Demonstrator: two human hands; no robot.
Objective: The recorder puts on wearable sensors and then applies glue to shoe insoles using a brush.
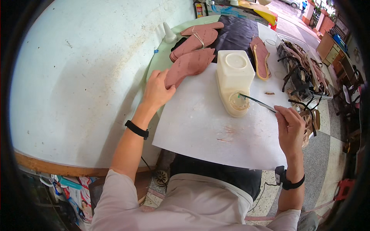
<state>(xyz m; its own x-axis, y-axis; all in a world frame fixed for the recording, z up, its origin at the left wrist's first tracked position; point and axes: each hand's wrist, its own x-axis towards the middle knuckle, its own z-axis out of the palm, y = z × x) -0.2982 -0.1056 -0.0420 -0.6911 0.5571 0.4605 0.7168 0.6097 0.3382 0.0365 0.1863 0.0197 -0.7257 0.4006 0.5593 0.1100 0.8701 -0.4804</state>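
Note:
My left hand grips the near end of a pink insole, thumb on top and fingers beneath or behind it. Further pink insoles lie in a stack just beyond, tied with a pale string. In my right hand is a thin dark stick-like tool, pinched near its end. Its tip reaches into the round open cup of a cream plastic glue pot; a crusty residue rings the cup, and the tip itself is partly hidden. A light-edged pink insole rests right of the pot.
White paper covers the near tabletop, with dark sheet material behind. A white cone stands near the wall at left. At right, a clear bin overflows with straps and shoe parts. A small brown scrap lies on the paper.

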